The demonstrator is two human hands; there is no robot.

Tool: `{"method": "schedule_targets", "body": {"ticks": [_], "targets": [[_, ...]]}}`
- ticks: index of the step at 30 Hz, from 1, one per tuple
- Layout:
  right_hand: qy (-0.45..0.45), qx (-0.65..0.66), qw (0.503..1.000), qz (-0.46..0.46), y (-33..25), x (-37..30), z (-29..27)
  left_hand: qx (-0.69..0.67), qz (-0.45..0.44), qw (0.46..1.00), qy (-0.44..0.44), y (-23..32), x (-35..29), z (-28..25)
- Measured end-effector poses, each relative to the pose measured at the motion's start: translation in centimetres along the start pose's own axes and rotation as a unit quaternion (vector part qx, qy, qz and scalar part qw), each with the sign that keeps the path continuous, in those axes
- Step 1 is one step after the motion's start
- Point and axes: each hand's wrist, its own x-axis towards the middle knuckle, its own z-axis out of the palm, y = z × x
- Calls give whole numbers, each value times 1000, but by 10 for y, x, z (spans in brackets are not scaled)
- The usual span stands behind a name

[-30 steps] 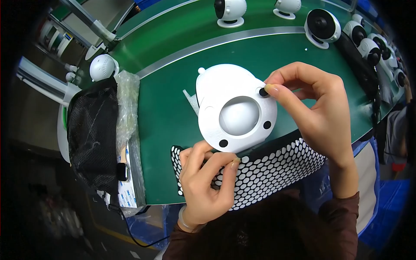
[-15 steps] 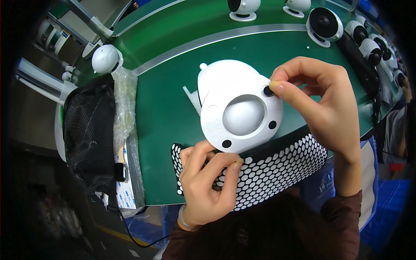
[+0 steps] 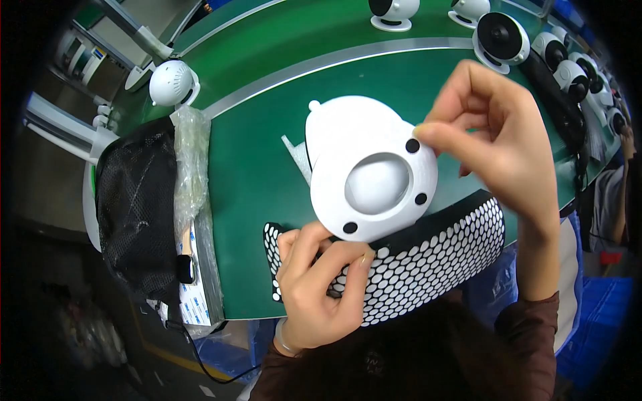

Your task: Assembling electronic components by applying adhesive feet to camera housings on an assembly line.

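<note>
White, rounded plastic device (image 3: pixel 374 179) with a ring-shaped base (image 3: pixel 328 194), resting on the smooth green counter (image 3: pixel 254 174); flexible black sheet of white circles (image 3: pixel 428 267) partly under the bare left hand (image 3: pixel 317 287), fingertips pinched, hold unclear. Opposite, with the device between: bare right hand (image 3: pixel 511 144), fingertips narrowed, hold unclear; nearby, small round black pad (image 3: pixel 412 146).

- The right hand (image 3: pixel 498 140) looks blurred.
- The left hand (image 3: pixel 321 287) hides part of the black sheet of white dots (image 3: pixel 435 264).
- The far white camera (image 3: pixel 399 11) loses its top to the view's edge.
- Far right, the crowded cameras (image 3: pixel 583 63) partly hide one another.
</note>
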Motion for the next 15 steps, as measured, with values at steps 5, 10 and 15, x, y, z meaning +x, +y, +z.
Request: {"method": "schedule_targets", "body": {"ticks": [5, 10, 15], "targets": [[204, -127, 971, -24, 68, 86, -27, 3, -8, 1000, -9, -9, -8, -12], [300, -268, 913, 71, 162, 185, -24, 15, 37, 999, -35, -55, -27, -28], [305, -179, 931, 85, 180, 236, -42, 13, -14, 998, -58, -6, -19, -23]]}}
